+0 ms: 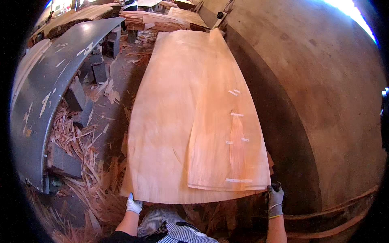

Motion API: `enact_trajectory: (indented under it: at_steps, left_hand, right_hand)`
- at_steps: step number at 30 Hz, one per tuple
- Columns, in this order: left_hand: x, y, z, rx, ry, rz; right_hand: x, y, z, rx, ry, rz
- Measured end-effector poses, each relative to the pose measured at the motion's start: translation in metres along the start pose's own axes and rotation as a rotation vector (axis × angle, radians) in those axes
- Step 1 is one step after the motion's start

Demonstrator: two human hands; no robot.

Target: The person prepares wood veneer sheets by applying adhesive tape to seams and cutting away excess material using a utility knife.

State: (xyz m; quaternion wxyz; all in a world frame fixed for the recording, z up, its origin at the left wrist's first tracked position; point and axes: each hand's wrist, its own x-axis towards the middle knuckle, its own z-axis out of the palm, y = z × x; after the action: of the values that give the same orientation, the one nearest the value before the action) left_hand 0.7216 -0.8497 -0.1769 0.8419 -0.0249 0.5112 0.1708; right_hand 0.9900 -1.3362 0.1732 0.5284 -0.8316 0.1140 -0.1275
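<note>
Head view: the left hand (pixel 134 205), white-gloved, is pinched on the near left corner of a wide wood sheet (pixel 162 121); the right hand (pixel 275 199), grey-gloved and partly hidden, is curled onto the near right corner of a narrower sheet (pixel 210 150) lying over it. Both sheets stretch straight ahead; white tape (pixel 239 180) crosses the narrower one. Leftward, wood scraps (pixel 87 178) litter the floor (pixel 123 87) near a dark table (pixel 60 81).

Pale slivers (pixel 45 104) lie on the long grey table (pixel 77 37), and wood scraps (pixel 71 131) litter the floor (pixel 120 83).
</note>
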Motion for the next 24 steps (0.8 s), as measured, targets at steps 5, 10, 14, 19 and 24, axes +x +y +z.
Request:
enact_trajectory:
  at_steps: [5, 10, 14, 19, 24]
  left_hand:
    - [-0.01, -0.031, 0.03, -0.035, -0.034, 0.134]
    - [-0.017, -0.077, 0.067, -0.087, -0.147, 0.286]
    - [-0.027, -0.127, 0.098, -0.192, -0.07, 0.296]
    - [-0.018, -0.154, 0.105, -0.168, -0.155, 0.409]
    - [-0.048, -0.16, 0.122, -0.254, -0.075, 0.268]
  right_hand:
    - [0.055, 0.03, 0.027, -0.002, -0.038, 0.063]
    - [0.088, 0.031, 0.063, -0.071, -0.05, 0.065]
    - [0.134, 0.099, 0.059, 0.038, -0.158, 0.103]
    - [0.19, 0.218, 0.082, -0.019, -0.16, -0.006]
    - [0.178, 0.248, 0.077, -0.055, -0.126, -0.088]
